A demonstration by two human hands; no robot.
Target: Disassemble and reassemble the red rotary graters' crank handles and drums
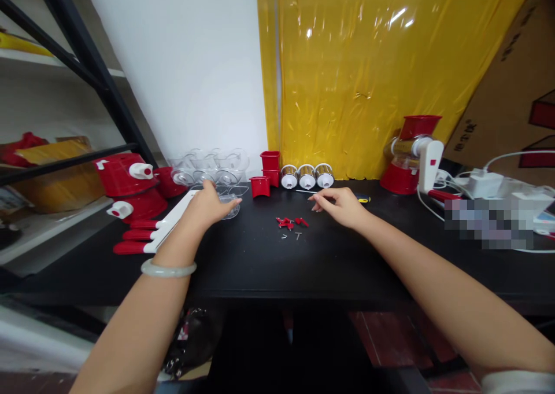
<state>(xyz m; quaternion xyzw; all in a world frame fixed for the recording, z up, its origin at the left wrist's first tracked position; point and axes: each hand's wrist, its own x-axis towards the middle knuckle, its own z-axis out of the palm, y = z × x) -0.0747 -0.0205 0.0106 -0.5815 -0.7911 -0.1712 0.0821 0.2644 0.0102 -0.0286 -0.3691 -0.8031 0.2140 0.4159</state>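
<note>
My left hand (208, 205) is at the left of the black table, thumb stretched right, wrapped round a clear plastic part (231, 210); its other fingers are mostly hidden. Behind it stand several transparent plastic housings (208, 165). My right hand (342, 205) hovers with loosely curled fingers, and nothing shows between them. A screwdriver (364, 198) lies just behind that hand, its shaft pointing left. Between my hands is a small pile of red pieces (286, 224), with a few tiny metal pins (298, 235) in front.
White cranks with red handles (136, 235) and red bases (125, 186) lie at left. Red hoppers (270, 165) and three metal drum graters (307, 176) stand at the back. An assembled rotary grater (410, 157), white chargers (485, 181) and cables are at right.
</note>
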